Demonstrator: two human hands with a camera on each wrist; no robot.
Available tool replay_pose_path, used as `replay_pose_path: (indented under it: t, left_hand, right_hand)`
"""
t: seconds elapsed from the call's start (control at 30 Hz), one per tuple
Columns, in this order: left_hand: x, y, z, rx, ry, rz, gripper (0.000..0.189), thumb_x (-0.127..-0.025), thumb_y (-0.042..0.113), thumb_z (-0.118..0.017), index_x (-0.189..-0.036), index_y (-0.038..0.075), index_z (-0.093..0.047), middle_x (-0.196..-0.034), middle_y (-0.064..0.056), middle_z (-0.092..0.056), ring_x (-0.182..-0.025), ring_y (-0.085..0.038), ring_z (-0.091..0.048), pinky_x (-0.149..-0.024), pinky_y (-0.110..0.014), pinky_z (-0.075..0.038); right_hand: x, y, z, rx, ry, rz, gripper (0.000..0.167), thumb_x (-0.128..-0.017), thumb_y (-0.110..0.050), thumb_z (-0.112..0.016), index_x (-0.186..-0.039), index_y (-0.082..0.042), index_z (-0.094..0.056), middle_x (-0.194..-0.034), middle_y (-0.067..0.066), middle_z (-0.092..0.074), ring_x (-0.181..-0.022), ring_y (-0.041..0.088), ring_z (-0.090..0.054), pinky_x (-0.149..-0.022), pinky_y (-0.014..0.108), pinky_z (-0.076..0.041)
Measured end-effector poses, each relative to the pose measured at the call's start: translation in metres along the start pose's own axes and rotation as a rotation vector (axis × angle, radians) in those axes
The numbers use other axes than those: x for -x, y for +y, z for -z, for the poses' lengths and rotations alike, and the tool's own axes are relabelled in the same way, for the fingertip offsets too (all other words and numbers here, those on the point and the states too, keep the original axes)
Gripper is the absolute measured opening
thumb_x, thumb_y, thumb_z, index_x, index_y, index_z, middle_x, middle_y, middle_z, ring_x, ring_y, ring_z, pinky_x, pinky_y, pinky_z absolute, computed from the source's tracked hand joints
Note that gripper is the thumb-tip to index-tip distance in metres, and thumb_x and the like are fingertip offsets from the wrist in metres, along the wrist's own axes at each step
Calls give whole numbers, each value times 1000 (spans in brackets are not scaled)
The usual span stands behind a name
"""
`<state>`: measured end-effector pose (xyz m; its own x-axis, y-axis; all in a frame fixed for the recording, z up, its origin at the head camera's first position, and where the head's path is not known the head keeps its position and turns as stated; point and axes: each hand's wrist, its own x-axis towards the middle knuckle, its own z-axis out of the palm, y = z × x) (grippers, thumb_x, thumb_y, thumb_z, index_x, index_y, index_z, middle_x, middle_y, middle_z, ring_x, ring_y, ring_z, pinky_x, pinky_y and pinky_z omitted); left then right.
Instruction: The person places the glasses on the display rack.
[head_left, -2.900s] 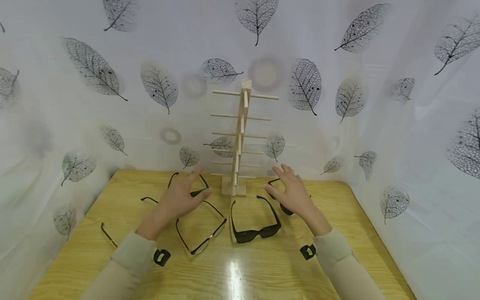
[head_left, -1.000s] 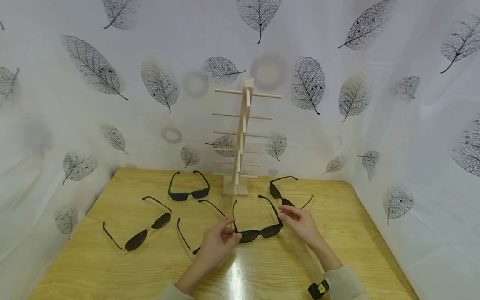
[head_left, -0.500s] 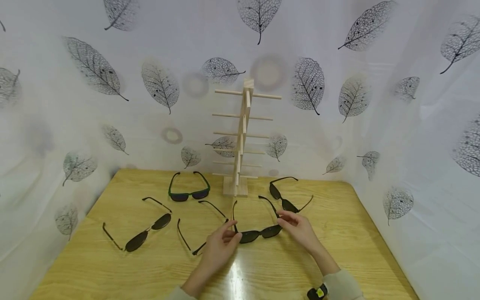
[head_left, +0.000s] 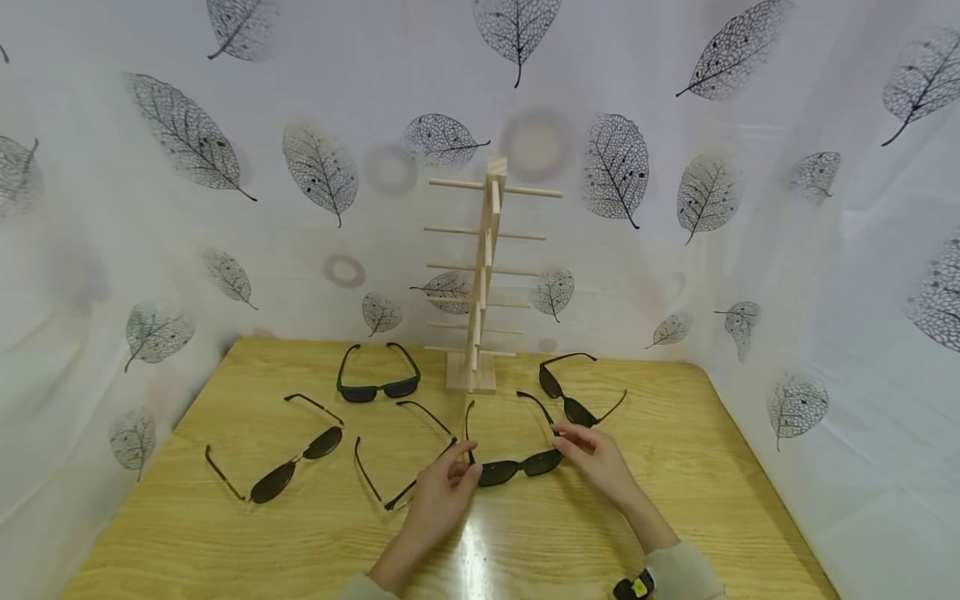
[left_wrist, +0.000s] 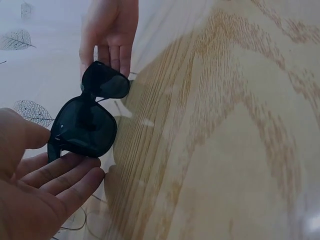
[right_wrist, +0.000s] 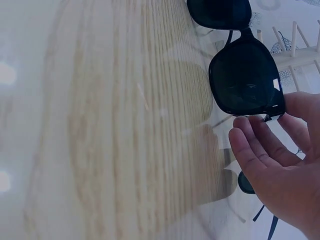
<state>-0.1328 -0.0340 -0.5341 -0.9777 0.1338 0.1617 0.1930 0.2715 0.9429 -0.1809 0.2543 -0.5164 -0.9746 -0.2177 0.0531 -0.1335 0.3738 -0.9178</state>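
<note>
Black sunglasses sit between left grip and right grip, lenses at the near side, temples running back toward the rack. Both grips grasp them: left grip pinches the frame at its left hinge, right grip at its right hinge. Whether the frame touches the surface: cannot tell.

Views: head alone gives the whole layout, with aviators at left, green pair farther back, clear pair partly covered by left grip, dark pair just beyond right grip. Left wrist shows what head hides: fingers extended below the nearer lens, thumb at the frame corner. Right wrist shows the other thumb at its corner, fingertips below the lens, rack pegs at the picture's edge.

Appearance: glossy black frame, broad rounded lenses, dark with a greenish cast in left wrist; pale glint near the right hinge; temples unfolded.
</note>
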Motion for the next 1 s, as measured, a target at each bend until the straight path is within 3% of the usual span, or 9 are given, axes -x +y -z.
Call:
replay_pose_path:
  t: [0.2,0.5,0.83,1.0]
  left_hand:
    - [-1,0,0,6,-7,13,43,-105,21,-67,-143,1,-62,-100,-15,-80,-89,-27,-79,-78,-22,-59]
    - [-3,4,1,6,-17,55,41,-105,17,-66,-143,2,-62,-98,-13,-80,-84,-24,-77,-74,-22,-58]
    - [-2,8,0,-12,-10,35,38,-105,14,-66,-139,0,-64,-102,-14,-81,-92,-27,-79,-82,-34,-64]
    - [-3,12,2,3,-14,45,39,-104,16,-67,-140,1,-64,-102,-13,-81,-92,-28,-80,-81,-30,-63]
  right_hand:
    - [0,-1,-1,-20,-14,-13,38,-106,-15,-64,-139,4,-65,-135,29,-65,-103,3,-70,-86,35,-63]
    - [1,0,-1,-51,-30,-46,40,-107,-16,-63,-142,4,-62,-124,29,-70,-102,4,-71,-85,32,-63]
    - [3,0,0,-31,-24,-21,41,-107,-16,-63,-142,5,-62,-121,28,-72,-99,4,-72,-83,34,-64]
    - [4,-5,1,-23,2,-27,41,-107,-17,-64,-141,4,-63,-120,26,-73,-97,4,-73,-83,36,-64]
